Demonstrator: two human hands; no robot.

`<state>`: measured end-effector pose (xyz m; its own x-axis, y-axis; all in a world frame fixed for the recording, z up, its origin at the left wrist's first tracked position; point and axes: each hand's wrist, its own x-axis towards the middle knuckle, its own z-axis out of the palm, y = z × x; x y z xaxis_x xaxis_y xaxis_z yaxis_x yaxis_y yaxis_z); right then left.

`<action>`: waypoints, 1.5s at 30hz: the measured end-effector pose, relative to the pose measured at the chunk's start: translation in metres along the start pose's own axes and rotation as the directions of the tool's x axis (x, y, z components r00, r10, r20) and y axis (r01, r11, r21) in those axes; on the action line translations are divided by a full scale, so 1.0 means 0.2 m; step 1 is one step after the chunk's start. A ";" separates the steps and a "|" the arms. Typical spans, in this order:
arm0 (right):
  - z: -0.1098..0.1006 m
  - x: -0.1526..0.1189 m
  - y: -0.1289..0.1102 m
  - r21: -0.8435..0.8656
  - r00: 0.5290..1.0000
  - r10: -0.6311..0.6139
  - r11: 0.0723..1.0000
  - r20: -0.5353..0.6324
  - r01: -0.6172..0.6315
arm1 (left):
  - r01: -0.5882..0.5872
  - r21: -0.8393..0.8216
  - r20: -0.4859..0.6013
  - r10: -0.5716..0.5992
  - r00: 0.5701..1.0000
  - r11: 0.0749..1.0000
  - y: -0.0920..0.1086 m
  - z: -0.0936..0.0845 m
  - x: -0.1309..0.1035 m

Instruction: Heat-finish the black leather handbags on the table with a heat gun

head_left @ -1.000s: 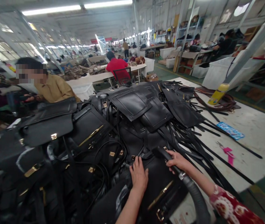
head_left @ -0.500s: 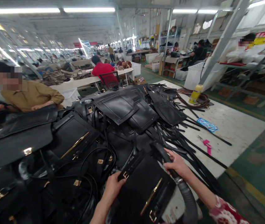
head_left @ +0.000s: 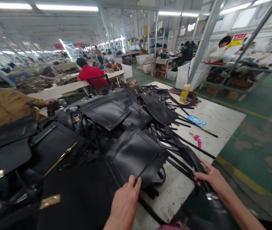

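My left hand has its fingers over the near edge of a black leather bag, whose smooth side with stitched lines faces up; the thumb is hidden. My right hand is wrapped round a black hose nozzle, which has a metal clamp below the grip and a ribbed hose running down towards me. The nozzle's tip points at the right of the bag, apart from it. In front of my left hand spreads another dark bag part with a gold plate.
Black bags and straps heap over the white table. Pink-handled snips, a blue card, a yellow can and coiled brown straps lie to the right. A co-worker in a tan shirt is at the left.
The bag in my left hand now shows its plain side instead of its gold-zipped side and lies farther forward. My right hand has moved right with the nozzle. The view has turned right.
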<state>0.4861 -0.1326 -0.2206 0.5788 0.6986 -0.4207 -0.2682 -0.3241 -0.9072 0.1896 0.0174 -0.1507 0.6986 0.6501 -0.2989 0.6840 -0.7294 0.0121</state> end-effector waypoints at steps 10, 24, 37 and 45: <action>-0.01 -0.13 0.07 -0.122 0.982 0.103 0.989 0.156 -0.085 | -0.157 -0.260 0.010 0.166 0.986 0.953 0.27 0.55 0.19; 0.26 0.08 0.10 -0.350 0.883 0.259 0.929 0.391 -0.118 | -0.237 -0.207 -0.063 0.229 0.971 0.949 0.36 0.75 0.38; 0.27 -0.04 -0.05 -0.443 0.854 0.270 0.895 0.445 -0.053 | -0.232 -0.281 -0.141 0.199 0.970 0.931 0.32 0.81 0.34; 0.37 -0.02 -0.02 -0.504 0.858 0.270 0.864 0.437 -0.015 | -0.196 -0.271 -0.132 0.166 0.977 0.942 0.32 0.81 0.32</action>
<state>0.4285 -0.0877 -0.2145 0.0880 0.7908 -0.6057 0.1476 -0.6117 -0.7772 0.2440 -0.0211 -0.3231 0.8238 0.5426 -0.1643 0.5643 -0.7575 0.3282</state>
